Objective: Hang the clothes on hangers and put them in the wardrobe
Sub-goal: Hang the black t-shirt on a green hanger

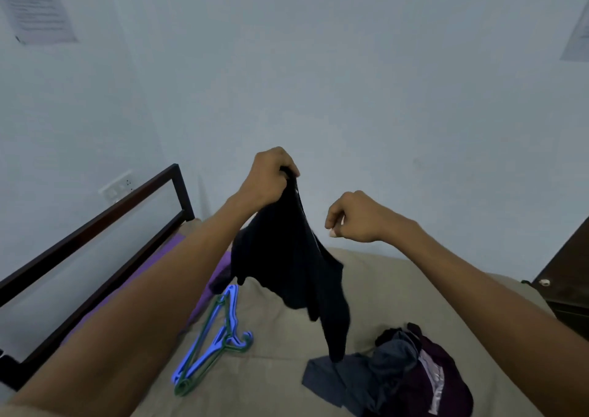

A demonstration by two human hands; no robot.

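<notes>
Above the bed, centre frame: left hand raised, fingers curled tight, gripping the top edge of a black garment. Fabric is bunched inside the fist, so the exact grip point is hidden. Garment hangs down from the hand, lower end reaching the clothes pile on the bed; can't tell whether it touches or just overlaps in view. Garment type unclear, too dark and motion-blurred.

Right hand just to the right of the garment, apart from it, fingers curled, thumb and fingertips close together. Holds nothing visible.

Pile lies at lower right on the beige bed cover: grey piece, dark maroon piece with a pale lining, black bits. Individual items can't be separated.

Hangers lie flat on the bed at left below the left forearm, blue and green stacked together; count unclear, upper ends partly hidden behind the garment.

Dark bed rail at far left, purple sheet along that edge. Dark furniture cut off at right edge; can't say if it's the wardrobe.
</notes>
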